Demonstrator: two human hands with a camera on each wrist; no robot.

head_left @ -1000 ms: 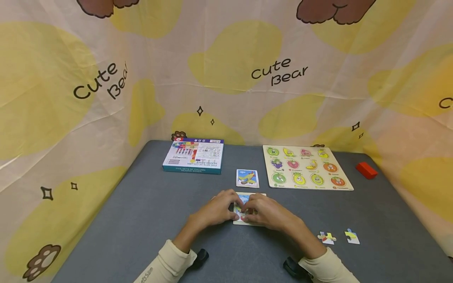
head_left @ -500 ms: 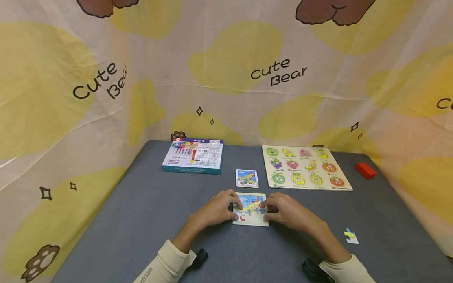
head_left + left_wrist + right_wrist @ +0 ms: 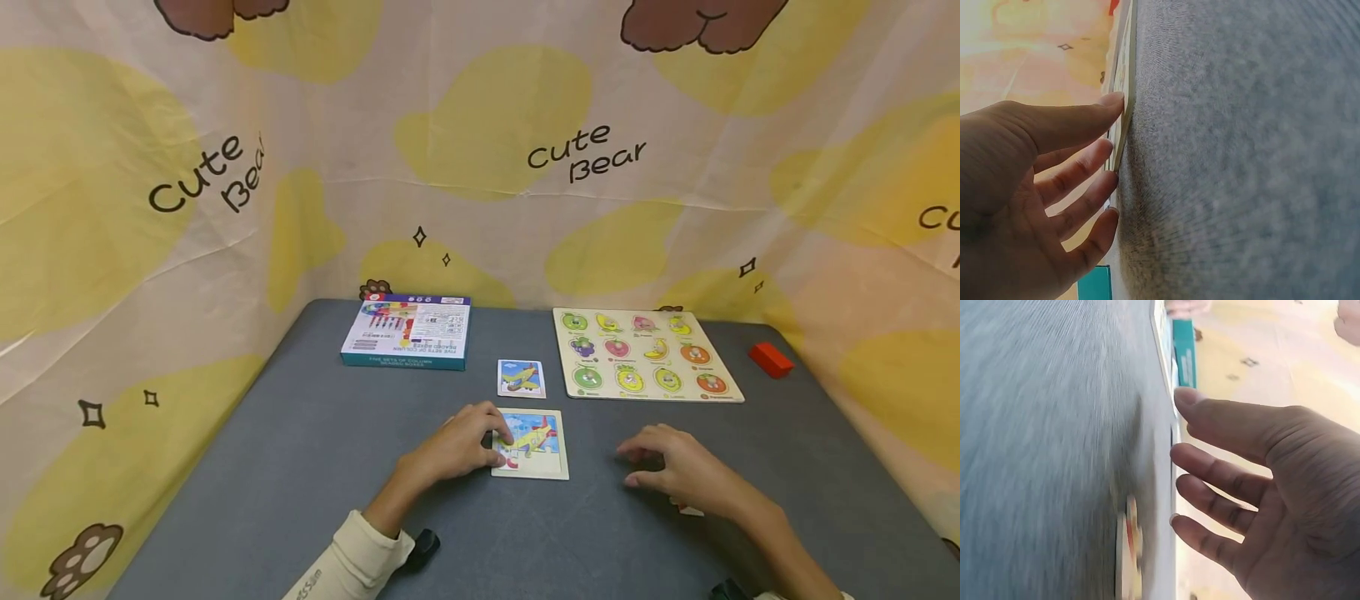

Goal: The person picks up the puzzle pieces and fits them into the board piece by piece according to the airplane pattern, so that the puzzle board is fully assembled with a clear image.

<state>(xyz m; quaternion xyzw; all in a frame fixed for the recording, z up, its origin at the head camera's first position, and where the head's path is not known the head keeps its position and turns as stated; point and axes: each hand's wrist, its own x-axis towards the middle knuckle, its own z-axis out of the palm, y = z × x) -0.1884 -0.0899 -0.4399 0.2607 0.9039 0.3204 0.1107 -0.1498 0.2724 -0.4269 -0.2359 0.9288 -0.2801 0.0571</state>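
My left hand rests on the left side of a small jigsaw puzzle board with an airplane picture. In the left wrist view, its thumb and loosely bent fingers touch the board's edge. To the right of the board, my right hand hovers over the table, holding nothing, its fingers apart and relaxed. A loose puzzle piece shows partly beneath it, and the right wrist view also catches a piece lying below the fingers. The forearm covers the spot beside it.
Just behind the puzzle board lies an airplane picture card. Farther back are a boxed set on the left, a fruit board and a red block on the right. A printed cloth walls the grey table.
My right hand has left the puzzle board and moved right, above the loose pieces, after uncovering the airplane picture. My left hand has stayed at the board's left side.
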